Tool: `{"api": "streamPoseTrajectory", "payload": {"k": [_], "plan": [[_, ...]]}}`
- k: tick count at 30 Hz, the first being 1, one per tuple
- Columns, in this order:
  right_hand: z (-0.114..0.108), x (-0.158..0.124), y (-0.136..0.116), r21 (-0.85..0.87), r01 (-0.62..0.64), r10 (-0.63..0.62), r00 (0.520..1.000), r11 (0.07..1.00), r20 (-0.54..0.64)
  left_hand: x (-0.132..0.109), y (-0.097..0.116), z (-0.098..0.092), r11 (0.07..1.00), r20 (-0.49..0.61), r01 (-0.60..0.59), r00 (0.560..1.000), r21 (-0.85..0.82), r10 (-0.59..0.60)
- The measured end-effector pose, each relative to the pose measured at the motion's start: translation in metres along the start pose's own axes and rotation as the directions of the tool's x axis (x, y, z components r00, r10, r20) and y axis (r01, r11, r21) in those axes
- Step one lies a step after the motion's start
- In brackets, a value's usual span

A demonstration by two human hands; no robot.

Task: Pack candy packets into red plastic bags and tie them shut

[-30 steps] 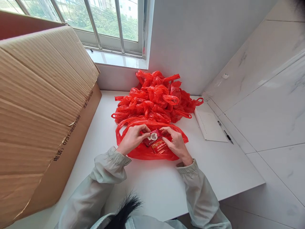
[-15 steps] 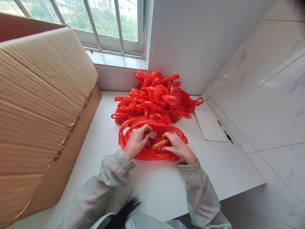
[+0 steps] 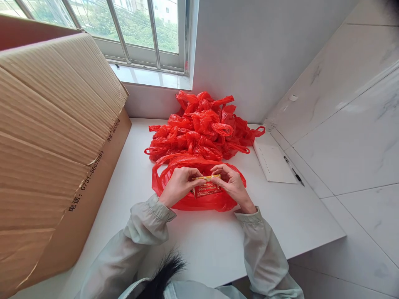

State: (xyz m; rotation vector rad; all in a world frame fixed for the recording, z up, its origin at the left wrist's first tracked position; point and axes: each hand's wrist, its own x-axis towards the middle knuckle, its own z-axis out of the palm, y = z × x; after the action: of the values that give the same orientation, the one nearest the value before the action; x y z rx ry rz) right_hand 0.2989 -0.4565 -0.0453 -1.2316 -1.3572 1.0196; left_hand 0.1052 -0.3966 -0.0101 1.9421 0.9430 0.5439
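Observation:
A small red packet with a yellow top edge and printed lettering (image 3: 207, 189) is pinched between my two hands, over the mouth of an open red plastic bag (image 3: 187, 203). My left hand (image 3: 179, 182) grips its left upper corner with thumb and fingers. On the other side, my right hand (image 3: 230, 182) holds the right upper corner the same way. The bag lies spread on the white table, its handle loops loose at the left. What else is inside it is hidden behind the packet and hands.
Behind the bag rises a pile of knotted red plastic bags (image 3: 202, 128) against the wall. A large cardboard box (image 3: 62, 158) fills the left side. At the right lie a white notebook (image 3: 274, 164) and a black pen (image 3: 294, 171). The table edge (image 3: 318, 246) runs at the front right.
My hands have come closer together. The packet, earlier lying tilted by my right hand, is now raised with its printed face showing and held by both hands.

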Motion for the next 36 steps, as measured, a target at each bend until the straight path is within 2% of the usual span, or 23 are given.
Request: {"api": "streamPoseTrajectory", "payload": {"k": [5,10,14,18,20,23,29,33,36], "plan": [[-0.002,0.002,0.008,0.184,-0.169,0.148,0.982,0.968,0.12,-0.001,0.002,-0.005,0.997,0.009,0.044,0.999,-0.062,-0.044],[-0.003,0.002,0.007,0.25,-0.197,0.176,0.979,0.948,0.105,-0.001,0.001,-0.011,0.977,0.144,0.131,0.984,-0.166,-0.107],[-0.002,0.003,0.007,0.348,-0.231,0.223,0.973,0.909,0.064,0.0,-0.001,-0.015,0.961,0.202,0.18,0.97,-0.211,-0.137],[-0.001,0.003,0.008,0.404,-0.249,0.26,0.965,0.88,0.028,0.0,-0.004,-0.014,0.96,0.285,0.185,0.951,-0.21,-0.121],[0.0,0.004,0.007,0.394,-0.244,0.26,0.966,0.886,0.015,0.0,-0.006,-0.011,0.977,0.298,0.146,0.95,-0.158,-0.094],[-0.002,0.003,0.005,0.343,-0.226,0.239,0.971,0.912,0.004,0.001,-0.009,-0.005,0.993,0.26,0.104,0.962,-0.062,-0.085],[-0.016,0.001,0.004,0.199,-0.296,0.294,0.955,0.934,0.038,0.002,-0.01,-0.003,0.978,0.261,0.165,0.957,-0.126,-0.128],[-0.016,0.0,0.003,0.1,-0.25,0.242,0.967,0.963,0.084,0.001,-0.005,-0.005,0.997,0.251,0.048,0.968,-0.065,-0.03],[-0.01,-0.001,0.0,0.011,-0.205,0.201,0.966,0.979,0.164,0.0,0.001,-0.002,0.989,0.22,0.005,0.975,-0.148,0.028]]}}
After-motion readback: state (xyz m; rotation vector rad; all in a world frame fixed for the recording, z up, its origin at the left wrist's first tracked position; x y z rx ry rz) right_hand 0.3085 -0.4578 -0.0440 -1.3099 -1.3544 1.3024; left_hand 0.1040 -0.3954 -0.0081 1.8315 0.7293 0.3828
